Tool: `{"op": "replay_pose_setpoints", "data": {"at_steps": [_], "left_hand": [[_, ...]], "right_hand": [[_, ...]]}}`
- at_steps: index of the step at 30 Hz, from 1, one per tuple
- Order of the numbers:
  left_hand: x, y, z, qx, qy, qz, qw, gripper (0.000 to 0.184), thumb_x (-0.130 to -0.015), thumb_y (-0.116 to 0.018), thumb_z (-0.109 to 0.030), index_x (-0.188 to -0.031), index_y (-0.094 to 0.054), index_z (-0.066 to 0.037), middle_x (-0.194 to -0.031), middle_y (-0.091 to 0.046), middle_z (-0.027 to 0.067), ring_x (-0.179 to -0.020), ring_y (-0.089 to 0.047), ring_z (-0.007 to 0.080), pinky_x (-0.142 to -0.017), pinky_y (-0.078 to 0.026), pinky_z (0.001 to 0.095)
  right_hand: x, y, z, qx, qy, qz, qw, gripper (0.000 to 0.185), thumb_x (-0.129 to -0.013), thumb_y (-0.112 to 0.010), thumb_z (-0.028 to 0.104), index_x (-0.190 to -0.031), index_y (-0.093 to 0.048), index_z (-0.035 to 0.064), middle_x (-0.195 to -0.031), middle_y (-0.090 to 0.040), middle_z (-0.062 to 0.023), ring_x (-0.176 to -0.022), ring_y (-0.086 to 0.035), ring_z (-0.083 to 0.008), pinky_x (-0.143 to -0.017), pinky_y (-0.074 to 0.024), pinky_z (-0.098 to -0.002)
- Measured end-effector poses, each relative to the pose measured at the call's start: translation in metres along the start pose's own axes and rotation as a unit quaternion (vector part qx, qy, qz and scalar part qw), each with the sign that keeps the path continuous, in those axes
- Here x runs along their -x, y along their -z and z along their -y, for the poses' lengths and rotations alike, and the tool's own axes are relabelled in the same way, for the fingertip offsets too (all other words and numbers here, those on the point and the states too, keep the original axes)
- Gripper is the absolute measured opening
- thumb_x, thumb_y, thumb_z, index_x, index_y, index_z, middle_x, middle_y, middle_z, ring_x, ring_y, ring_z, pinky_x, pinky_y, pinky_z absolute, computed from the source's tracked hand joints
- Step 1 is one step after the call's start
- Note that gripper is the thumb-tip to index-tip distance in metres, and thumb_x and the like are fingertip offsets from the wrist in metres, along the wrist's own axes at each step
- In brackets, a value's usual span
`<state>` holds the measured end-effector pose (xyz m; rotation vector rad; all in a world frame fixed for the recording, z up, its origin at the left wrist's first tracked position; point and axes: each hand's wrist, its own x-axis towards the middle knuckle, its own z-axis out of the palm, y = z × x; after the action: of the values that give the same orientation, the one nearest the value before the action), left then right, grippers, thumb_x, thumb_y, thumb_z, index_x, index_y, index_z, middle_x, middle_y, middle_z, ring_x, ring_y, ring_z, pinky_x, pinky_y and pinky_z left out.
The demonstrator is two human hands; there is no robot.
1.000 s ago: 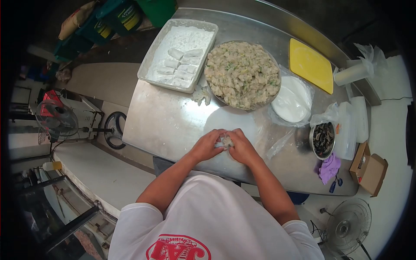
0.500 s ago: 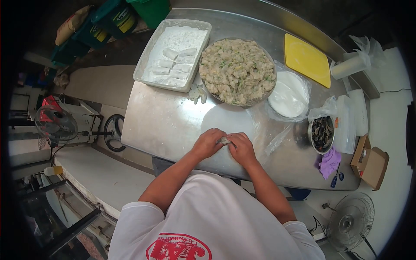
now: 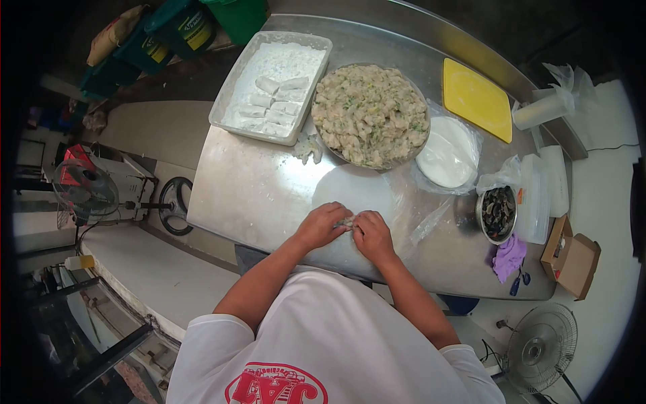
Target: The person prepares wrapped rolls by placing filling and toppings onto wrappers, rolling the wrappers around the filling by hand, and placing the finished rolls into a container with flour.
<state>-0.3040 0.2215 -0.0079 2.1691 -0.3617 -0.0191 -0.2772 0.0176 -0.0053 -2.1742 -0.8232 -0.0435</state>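
Note:
A small lump of pale filling [image 3: 347,222] shows between my two hands, over a thin translucent wrapper sheet [image 3: 356,188] lying on the steel table. My left hand [image 3: 323,225] has its fingers closed round the lump's left side. From the right, my right hand [image 3: 372,234] pinches the same lump, fingers bent inward. Just beyond the sheet stands a round bowl heaped with chunky pale filling with green bits [image 3: 370,114]. Left of it, a white tub [image 3: 217,113] holds white powder and several powdered rolls [image 3: 274,104].
To the right lie a bag of white round wrappers [image 3: 447,152], a yellow board [image 3: 476,99], a bowl of dark pieces [image 3: 498,214], a purple cloth [image 3: 509,258] and an open carton [image 3: 577,262]. A fan [image 3: 540,347] stands beyond the table's right edge.
The fingers of both hands have drawn closer round the lump, and less of it shows than one second ago. The view has shifted slightly.

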Motion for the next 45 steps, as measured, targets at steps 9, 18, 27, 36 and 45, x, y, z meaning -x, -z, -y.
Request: {"op": "replay_pose_setpoints", "data": {"at_steps": [9, 18, 27, 36, 45], "left_hand": [[-0.001, 0.0, -0.002, 0.02, 0.01, 0.012, 1.0, 0.041, -0.077, -0.083, -0.013, -0.115, -0.069, -0.008, -0.112, -0.064, 0.0109, -0.1, -0.065, 0.0341, -0.087, -0.056, 0.0432], [-0.001, 0.0, -0.001, -0.018, -0.01, 0.008, 1.0, 0.036, -0.075, -0.083, -0.012, -0.108, -0.07, -0.008, -0.103, -0.065, 0.0103, -0.101, -0.064, 0.0331, -0.087, -0.054, 0.043], [0.007, -0.003, 0.016, -0.016, -0.037, -0.033, 0.999, 0.034, -0.082, -0.082, -0.016, -0.113, -0.069, -0.008, -0.107, -0.068, 0.0118, -0.101, -0.062, 0.0343, -0.092, -0.052, 0.0445], [0.006, 0.011, -0.004, 0.058, 0.043, -0.025, 0.997, 0.06, -0.079, -0.085, -0.019, -0.133, -0.061, -0.008, -0.123, -0.058, 0.0138, -0.105, -0.063, 0.0301, -0.085, -0.058, 0.0391], [0.006, 0.012, -0.003, 0.074, 0.059, -0.014, 0.995, 0.065, -0.079, -0.085, -0.016, -0.137, -0.058, -0.006, -0.119, -0.057, 0.0126, -0.098, -0.063, 0.0255, -0.077, -0.059, 0.0344]], "right_hand": [[0.007, 0.001, 0.012, -0.045, -0.118, -0.02, 0.992, 0.029, -0.077, -0.071, -0.003, -0.106, -0.069, 0.0011, -0.108, -0.061, -0.0173, -0.095, -0.064, -0.0348, -0.083, -0.0546, -0.0422], [0.007, 0.003, 0.009, -0.056, -0.052, -0.022, 0.997, 0.026, -0.077, -0.069, -0.002, -0.103, -0.068, 0.0013, -0.107, -0.062, -0.0167, -0.098, -0.063, -0.0359, -0.084, -0.054, -0.0442], [-0.044, 0.044, 0.008, 0.08, -0.025, -0.065, 0.994, 0.038, -0.076, -0.072, 0.002, -0.114, -0.067, 0.0026, -0.118, -0.063, -0.018, -0.104, -0.061, -0.0378, -0.092, -0.0511, -0.048], [-0.13, 0.079, -0.037, 0.341, -0.014, 0.065, 0.938, 0.021, -0.083, -0.06, 0.008, -0.1, -0.073, 0.0066, -0.101, -0.067, -0.0085, -0.102, -0.057, -0.0307, -0.089, -0.0435, -0.0449], [-0.129, 0.082, -0.005, 0.167, 0.031, 0.042, 0.985, 0.022, -0.078, -0.063, -0.001, -0.098, -0.072, 0.0039, -0.098, -0.067, -0.0099, -0.101, -0.06, -0.0331, -0.09, -0.0459, -0.0469]]}}
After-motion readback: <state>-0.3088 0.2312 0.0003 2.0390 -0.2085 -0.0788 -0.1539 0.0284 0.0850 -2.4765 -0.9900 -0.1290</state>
